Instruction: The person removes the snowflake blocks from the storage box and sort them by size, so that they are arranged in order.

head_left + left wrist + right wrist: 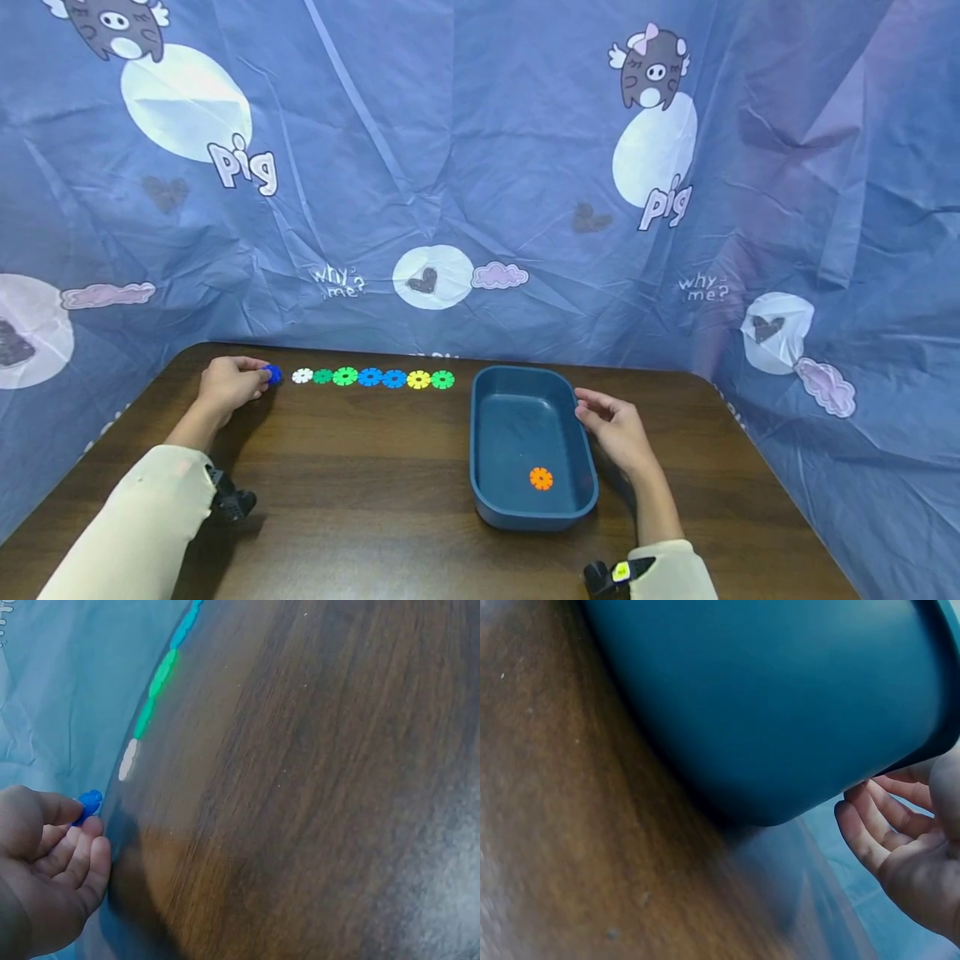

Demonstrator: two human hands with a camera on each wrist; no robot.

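In the head view my left hand (228, 385) is at the table's back left, pinching a dark blue notched plastic disc (273, 374) between thumb and fingers. The left wrist view shows the same blue disc (88, 804) at the fingertips. To its right runs a row of similar flat discs: a white one (302, 376) at the near end, then greens, blues, a yellow one (418, 379) and a green one (443, 380). My right hand (617, 429) rests its loosely bent fingers against the right side of a blue-green tray (480, 492). Inside the tray lies an orange disc (541, 478).
The dark wooden table (360, 517) has rounded back corners. A blue printed curtain (517, 167) hangs right behind its back edge and along both sides. The tray stands right of the row, its long side running front to back.
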